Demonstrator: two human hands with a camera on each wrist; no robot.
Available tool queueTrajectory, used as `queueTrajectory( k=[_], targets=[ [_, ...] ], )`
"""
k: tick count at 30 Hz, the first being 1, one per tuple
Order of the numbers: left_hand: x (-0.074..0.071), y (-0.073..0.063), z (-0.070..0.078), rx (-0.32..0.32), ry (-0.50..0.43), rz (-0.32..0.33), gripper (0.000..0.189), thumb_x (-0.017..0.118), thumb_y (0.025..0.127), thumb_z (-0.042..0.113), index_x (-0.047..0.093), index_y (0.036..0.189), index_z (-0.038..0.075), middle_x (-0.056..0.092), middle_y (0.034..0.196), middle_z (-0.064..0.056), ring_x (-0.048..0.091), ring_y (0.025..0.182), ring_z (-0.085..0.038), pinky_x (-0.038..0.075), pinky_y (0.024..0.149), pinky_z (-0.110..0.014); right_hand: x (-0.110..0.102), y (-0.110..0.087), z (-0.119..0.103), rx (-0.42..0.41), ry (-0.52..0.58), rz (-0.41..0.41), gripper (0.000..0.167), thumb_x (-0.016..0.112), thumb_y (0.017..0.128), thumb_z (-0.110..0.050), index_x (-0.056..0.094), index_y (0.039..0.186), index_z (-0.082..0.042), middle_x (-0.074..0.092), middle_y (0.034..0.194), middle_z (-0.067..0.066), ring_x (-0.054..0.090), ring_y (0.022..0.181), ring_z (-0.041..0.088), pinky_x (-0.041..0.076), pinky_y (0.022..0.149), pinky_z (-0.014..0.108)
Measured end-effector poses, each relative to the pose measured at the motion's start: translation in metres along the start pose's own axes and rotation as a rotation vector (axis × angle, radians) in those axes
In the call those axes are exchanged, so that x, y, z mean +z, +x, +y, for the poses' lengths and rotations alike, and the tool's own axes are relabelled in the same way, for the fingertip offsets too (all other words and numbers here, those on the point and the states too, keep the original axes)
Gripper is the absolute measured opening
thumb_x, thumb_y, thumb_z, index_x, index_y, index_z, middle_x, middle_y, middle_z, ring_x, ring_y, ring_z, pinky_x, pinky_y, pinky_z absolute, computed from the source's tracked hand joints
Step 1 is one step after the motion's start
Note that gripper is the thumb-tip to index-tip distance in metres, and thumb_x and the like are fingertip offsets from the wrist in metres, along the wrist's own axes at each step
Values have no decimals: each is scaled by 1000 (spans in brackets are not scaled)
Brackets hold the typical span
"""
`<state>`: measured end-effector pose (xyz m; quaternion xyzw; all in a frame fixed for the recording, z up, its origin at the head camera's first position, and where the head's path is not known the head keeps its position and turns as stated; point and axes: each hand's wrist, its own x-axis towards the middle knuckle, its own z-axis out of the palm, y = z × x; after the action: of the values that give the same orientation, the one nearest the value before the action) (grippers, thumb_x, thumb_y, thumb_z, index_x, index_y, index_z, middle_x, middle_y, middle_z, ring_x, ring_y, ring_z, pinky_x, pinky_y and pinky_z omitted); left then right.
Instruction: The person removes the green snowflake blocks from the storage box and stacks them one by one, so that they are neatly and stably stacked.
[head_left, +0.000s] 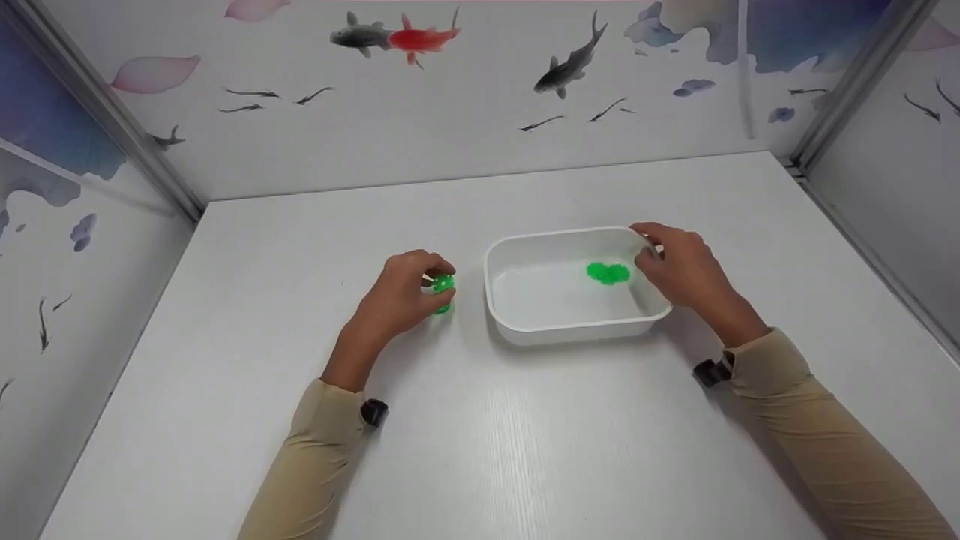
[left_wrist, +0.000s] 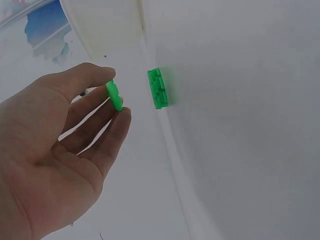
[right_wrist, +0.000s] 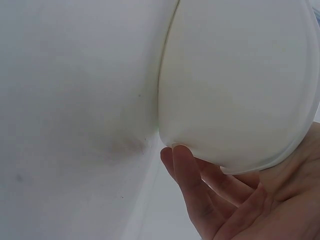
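Between the thumb and fingertips of my left hand (head_left: 401,292) is a thin green scalloped piece (left_wrist: 114,96), pinched by its edges. Just past it in the left wrist view, a small stack of matching green pieces (left_wrist: 157,89) stands on the table; in the head view the hand partly covers this stack. My right hand (head_left: 686,266) grips the right end of a white rectangular plastic tub (head_left: 574,328) at its rim. From the right wrist, several of its fingers show against the tub's outer wall (right_wrist: 235,90). Green scalloped pieces (head_left: 607,273) lie on the tub floor, towards the right.
The white table (head_left: 480,420) meets a back panel (head_left: 450,142) painted with fish, with side panels at left and right. A dark wrist device (head_left: 373,412) sits at the left cuff, and another (head_left: 711,371) at the right cuff.
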<state>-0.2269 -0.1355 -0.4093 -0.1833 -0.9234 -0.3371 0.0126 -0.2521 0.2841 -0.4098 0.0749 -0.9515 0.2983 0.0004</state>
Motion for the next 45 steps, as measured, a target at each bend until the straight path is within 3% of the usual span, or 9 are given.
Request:
queueTrajectory(
  k=[7,14,30,37,45],
  targets=[
    [0,0,-4,-69,26,-76,34,82,97,17,77,128,6,76,125,-9,72,119,-27,61,104,-42,0,0,-1,10,8,-8,52,50,108,-19,53,159,-11,64,148,23,70,116,39,62,91,57],
    [-1,-2,-5,-97,51,-106,30,83,96,17,79,125,7,77,124,-10,70,119,-28,60,106,-45,0,1,1,-10,8,9,52,48,107,-18,55,158,-10,67,144,23,72,113,39,62,88,55],
    [0,-2,-8,-107,66,-141,29,82,97,16,79,125,8,77,123,-9,71,117,-26,59,105,-44,1,1,1,-23,-15,22,53,48,106,-17,56,158,-11,68,144,24,72,108,38,60,84,51],
    [0,-3,-7,-115,66,-172,40,86,94,18,76,130,7,76,126,-10,68,119,-26,58,107,-43,1,1,1,-13,-13,16,53,48,106,-18,55,158,-11,67,144,23,71,107,36,59,84,49],
    [-1,-4,-7,-110,52,-169,38,84,94,12,76,131,8,75,127,-11,69,116,-26,60,103,-42,0,1,0,-22,-10,14,51,49,107,-17,55,157,-9,67,144,24,72,112,38,61,88,53]
  ],
)
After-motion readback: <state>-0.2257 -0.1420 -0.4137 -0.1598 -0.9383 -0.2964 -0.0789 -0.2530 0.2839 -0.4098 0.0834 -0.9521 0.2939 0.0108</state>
